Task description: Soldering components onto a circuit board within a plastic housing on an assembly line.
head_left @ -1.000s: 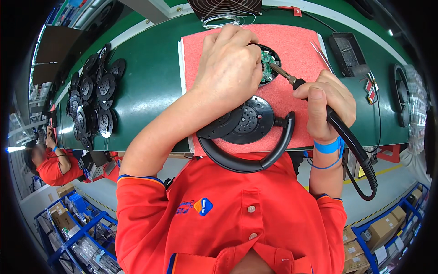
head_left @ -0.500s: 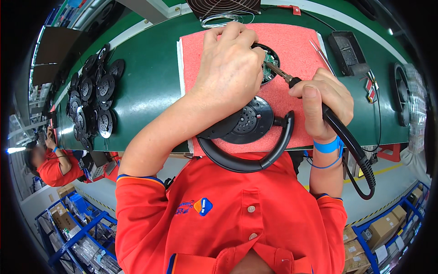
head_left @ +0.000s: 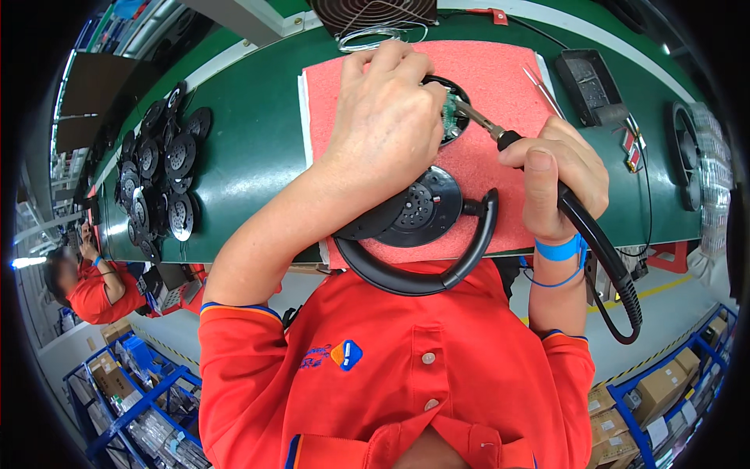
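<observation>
My right hand (head_left: 558, 176) grips a black-handled soldering iron (head_left: 591, 228). Its metal tip reaches a green circuit board (head_left: 450, 117) inside a round black ear cup (head_left: 461, 87). My left hand (head_left: 391, 117) is closed at the cup's left side, covering part of it; its fingertips and whatever they pinch are hidden. Below the cup lies another round black ear cup (head_left: 441, 207) with a perforated centre, partly under my left forearm. A curved black headband (head_left: 406, 285) runs along the table's near edge. All this rests on a pink foam mat (head_left: 500, 70).
A fan grille (head_left: 375, 14) and coiled silvery wire (head_left: 363, 37) stand behind the mat. Tweezers (head_left: 543, 90) and a black tray (head_left: 591, 87) are at right. Several perforated black discs (head_left: 180, 152) are piled at left. Another person (head_left: 98, 289) sits far left.
The view has shifted slightly. The soldering iron tip still meets the board, and both hands keep nearly the same pose; the ear cup appears slightly more tilted.
</observation>
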The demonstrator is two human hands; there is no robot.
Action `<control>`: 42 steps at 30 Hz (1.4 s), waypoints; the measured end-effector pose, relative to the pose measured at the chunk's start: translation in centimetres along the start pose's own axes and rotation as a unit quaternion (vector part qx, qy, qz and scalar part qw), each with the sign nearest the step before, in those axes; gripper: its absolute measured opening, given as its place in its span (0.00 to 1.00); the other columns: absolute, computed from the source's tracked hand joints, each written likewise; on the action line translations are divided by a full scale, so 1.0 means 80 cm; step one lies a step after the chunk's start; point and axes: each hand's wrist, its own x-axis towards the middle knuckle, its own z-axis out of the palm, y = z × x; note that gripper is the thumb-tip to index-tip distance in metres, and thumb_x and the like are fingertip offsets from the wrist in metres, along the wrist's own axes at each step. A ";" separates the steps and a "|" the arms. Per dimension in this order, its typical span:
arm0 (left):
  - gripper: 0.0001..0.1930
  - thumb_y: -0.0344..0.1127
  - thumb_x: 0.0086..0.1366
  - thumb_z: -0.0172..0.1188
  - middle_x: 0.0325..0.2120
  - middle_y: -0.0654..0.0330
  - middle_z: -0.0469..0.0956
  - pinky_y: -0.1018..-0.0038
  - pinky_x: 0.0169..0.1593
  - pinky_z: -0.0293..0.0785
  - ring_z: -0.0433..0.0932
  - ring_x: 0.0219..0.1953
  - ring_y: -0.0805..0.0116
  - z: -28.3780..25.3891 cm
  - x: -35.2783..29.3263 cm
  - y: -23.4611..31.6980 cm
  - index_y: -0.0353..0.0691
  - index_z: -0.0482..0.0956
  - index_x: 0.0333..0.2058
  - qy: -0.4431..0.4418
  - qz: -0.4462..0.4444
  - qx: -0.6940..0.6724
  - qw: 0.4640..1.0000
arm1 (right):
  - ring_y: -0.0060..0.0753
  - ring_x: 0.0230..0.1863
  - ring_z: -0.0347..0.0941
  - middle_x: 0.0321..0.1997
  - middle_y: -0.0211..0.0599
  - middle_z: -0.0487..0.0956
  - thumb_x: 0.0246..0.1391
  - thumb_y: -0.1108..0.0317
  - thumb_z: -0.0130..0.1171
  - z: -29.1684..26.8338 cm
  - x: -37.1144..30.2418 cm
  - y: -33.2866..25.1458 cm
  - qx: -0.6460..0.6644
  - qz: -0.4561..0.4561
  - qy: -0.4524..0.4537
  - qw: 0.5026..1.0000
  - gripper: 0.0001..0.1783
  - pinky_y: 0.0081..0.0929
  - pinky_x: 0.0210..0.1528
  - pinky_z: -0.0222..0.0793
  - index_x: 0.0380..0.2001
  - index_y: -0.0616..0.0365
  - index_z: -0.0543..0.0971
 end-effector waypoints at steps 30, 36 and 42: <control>0.07 0.30 0.54 0.59 0.30 0.53 0.78 0.71 0.41 0.71 0.77 0.35 0.57 -0.124 -0.018 -0.083 0.31 0.77 0.27 0.029 -0.131 -0.073 0.988 | 0.32 0.37 0.72 0.38 0.30 0.77 0.43 0.71 0.57 -0.007 -0.104 -0.102 0.005 -0.007 -0.212 0.977 0.12 0.36 0.40 0.51 0.33 0.45 0.70; 0.12 0.40 0.52 0.52 0.24 0.53 0.77 0.61 0.36 0.72 0.77 0.30 0.51 -0.071 0.140 -0.021 0.39 0.80 0.25 0.060 -0.002 -0.048 0.997 | 0.35 0.37 0.72 0.36 0.30 0.77 0.31 0.74 0.62 -0.108 -0.085 -0.130 -0.093 0.037 -0.178 0.979 0.12 0.39 0.44 0.52 0.18 0.45 0.70; 0.12 0.36 0.52 0.53 0.36 0.44 0.74 0.55 0.45 0.72 0.75 0.40 0.45 0.099 0.331 -0.023 0.33 0.77 0.30 -0.037 -0.004 0.030 0.999 | 0.38 0.40 0.73 0.36 0.32 0.77 0.30 0.78 0.61 -0.227 -0.062 -0.096 -0.237 0.016 -0.140 0.961 0.16 0.49 0.52 0.50 0.26 0.46 0.71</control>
